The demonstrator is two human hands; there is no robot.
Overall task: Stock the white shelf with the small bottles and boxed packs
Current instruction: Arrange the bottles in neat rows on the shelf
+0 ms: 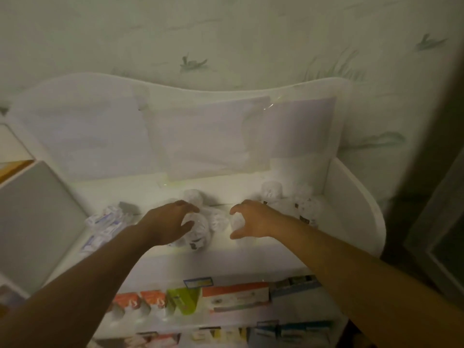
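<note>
Shelf top: the white shelf [356,212] stands against a papered wall [226,33], clear sheets [208,136] taped to its back panel.
Left side: flat blue-and-white packs [105,224] lie in a loose pile.
Right corner: two small bottles [288,199] stand by the side wall.
Lower tiers: boxed packs [190,300] in orange, green and white.
Left hand [168,222]: fingers curled over a small white bottle [198,232] near the front edge, touching it.
Right hand [253,219]: fingers and thumb spread in a wide claw around another bottle [237,222]; contact cannot be told through the blur.

head view looks down, close, at shelf [356,212].
</note>
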